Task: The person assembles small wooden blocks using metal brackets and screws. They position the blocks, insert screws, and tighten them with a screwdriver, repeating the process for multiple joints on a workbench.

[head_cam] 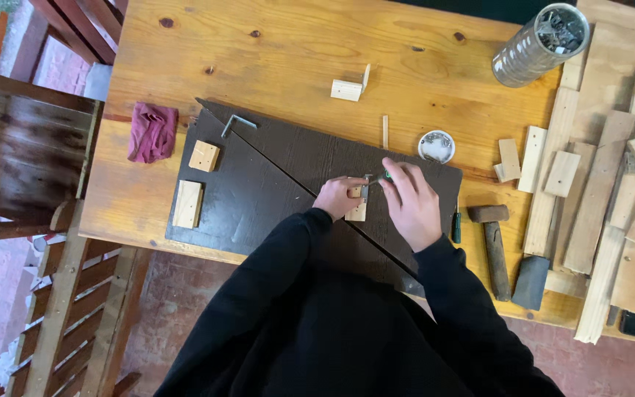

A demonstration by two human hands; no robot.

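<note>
Maroon rag (151, 131) far left, two pale wood blocks (204, 156) on the dark board (259, 198). My left hand (337, 197) pinches the small wood block (358, 212) mid-board, my right hand (409, 202) closed round a green-handled tool (382, 176) at its metal bracket (365, 190). Round tin (436, 145), hammer (494, 246), scrap planks (611, 184) right.

Both black-sleeved arms reach up from the bottom of the frame and meet near its centre. The left hand (338, 197) is curled, knuckles up, fingers pinched. The right hand (411, 202) arches just beside it, fingertips pointing left, gripping.
</note>
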